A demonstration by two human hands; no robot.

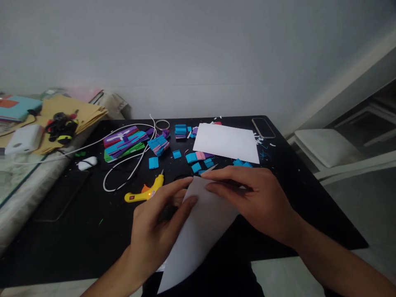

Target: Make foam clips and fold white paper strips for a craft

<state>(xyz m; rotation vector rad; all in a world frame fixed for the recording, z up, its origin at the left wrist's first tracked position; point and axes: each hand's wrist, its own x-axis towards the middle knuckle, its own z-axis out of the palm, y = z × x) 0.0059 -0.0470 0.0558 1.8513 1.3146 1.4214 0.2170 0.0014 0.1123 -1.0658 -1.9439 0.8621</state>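
Observation:
Both my hands hold a white sheet of paper (198, 231) over the near edge of the black table (77, 222). My left hand (157, 225) pinches the sheet's left edge, fingers closed on it. My right hand (250, 198) grips the sheet's upper right part, fingers pressed onto it. The sheet looks folded or rolled towards a point near my fingertips. Just beyond my hands lie small blue and pink folded paper pieces (198, 159) and a yellow glue gun (144, 193).
A second white sheet (227, 142) lies flat at the back. Stacks of coloured paper strips (123, 142), a white cable (123, 173), a tape ring (162, 123) and a phone (262, 127) rest on the table. Left: envelopes (77, 111), white box (24, 138). Right: a white chair (328, 146).

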